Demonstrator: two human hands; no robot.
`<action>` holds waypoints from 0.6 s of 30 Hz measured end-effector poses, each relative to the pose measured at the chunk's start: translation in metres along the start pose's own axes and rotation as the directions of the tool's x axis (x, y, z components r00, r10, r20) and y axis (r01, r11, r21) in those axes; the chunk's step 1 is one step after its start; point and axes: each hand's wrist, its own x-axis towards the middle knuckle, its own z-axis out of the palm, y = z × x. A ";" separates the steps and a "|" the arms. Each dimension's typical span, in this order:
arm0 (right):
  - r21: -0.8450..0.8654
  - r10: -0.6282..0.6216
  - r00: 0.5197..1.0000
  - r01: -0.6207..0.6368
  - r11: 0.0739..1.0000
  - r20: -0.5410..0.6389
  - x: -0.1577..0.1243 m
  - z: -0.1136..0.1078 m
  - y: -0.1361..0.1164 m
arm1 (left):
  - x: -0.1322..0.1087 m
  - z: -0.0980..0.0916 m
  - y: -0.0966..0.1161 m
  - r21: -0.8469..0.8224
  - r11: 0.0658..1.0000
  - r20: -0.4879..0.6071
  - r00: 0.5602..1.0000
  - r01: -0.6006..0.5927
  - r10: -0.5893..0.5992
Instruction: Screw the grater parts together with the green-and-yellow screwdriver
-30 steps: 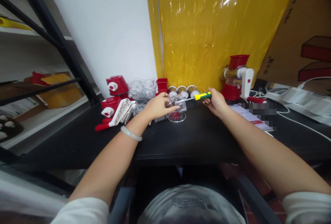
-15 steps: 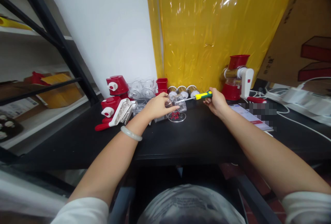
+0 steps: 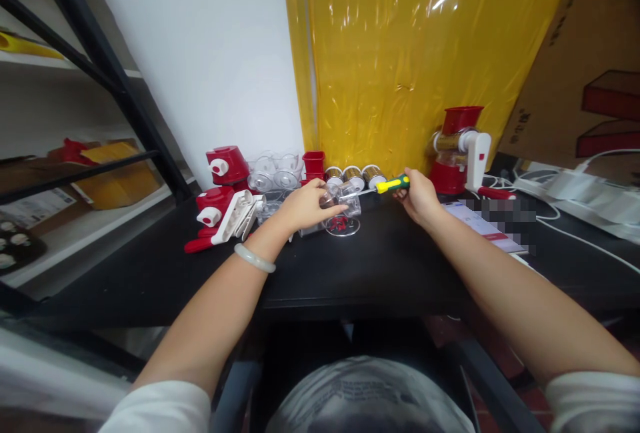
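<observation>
My left hand (image 3: 309,205) is closed around a clear plastic part (image 3: 351,203), thumb at the front and fingers behind. My right hand (image 3: 416,197) grips the green end of a screwdriver (image 3: 390,185) with a yellow and green handle. Its metal shaft points left and reaches the clear part; where the tip sits inside is too small to make out. Just below the part, a clear round dish (image 3: 343,227) on the table holds small red pieces (image 3: 338,223).
Behind my hands stand several metal grater drums (image 3: 353,177), a red square hopper (image 3: 314,165) and clear plastic bodies (image 3: 274,171). Red housings (image 3: 227,165) and white crank handles (image 3: 235,214) lie left. An assembled rotary grater (image 3: 457,149) and a phone (image 3: 487,226) are right.
The screwdriver's yellow handle part has turned a little in my right hand and its angle has shifted slightly. My left hand and the clear part stay in place.
</observation>
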 end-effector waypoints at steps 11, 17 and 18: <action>0.141 0.084 0.996 -0.088 0.986 0.032 -0.003 0.001 -0.007 | 0.000 -0.001 0.001 0.001 1.000 0.012 1.000 0.011 -0.011; -0.020 -0.012 1.000 0.011 1.000 -0.009 0.000 -0.002 -0.005 | 0.000 0.001 -0.001 -0.016 1.000 0.003 1.000 0.004 -0.003; -0.065 -0.033 0.999 0.032 0.997 -0.009 0.001 -0.003 -0.004 | 0.000 0.001 -0.001 -0.013 1.000 0.003 1.000 0.002 -0.002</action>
